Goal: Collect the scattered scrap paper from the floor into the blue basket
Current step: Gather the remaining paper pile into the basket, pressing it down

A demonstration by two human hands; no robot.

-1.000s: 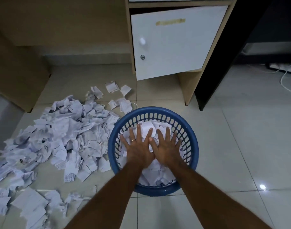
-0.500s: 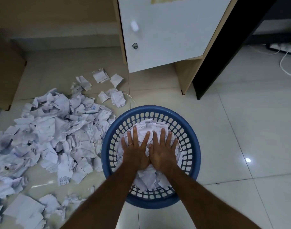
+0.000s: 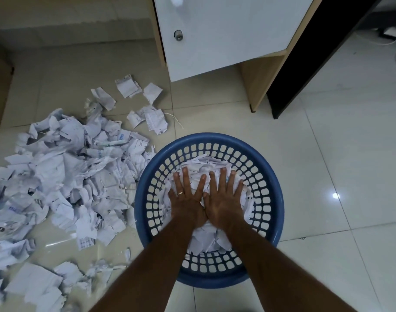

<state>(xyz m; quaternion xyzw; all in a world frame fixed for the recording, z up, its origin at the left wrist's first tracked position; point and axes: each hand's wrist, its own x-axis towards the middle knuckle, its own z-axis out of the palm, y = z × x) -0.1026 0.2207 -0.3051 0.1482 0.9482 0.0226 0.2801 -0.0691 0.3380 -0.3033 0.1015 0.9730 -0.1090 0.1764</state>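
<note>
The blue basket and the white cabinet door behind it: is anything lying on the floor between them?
No. In the head view, the tiled floor between the blue basket and the white cabinet door is bare; the nearest paper scraps lie off to the left.

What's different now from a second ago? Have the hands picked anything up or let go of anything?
Little has changed. The left hand and right hand still lie flat, side by side, pressing the paper in the blue basket; nothing was gripped or released. Mainly the camera has tipped downward, so the white cabinet door sits higher in view. The pile of scraps on the floor looks unmoved.
</note>
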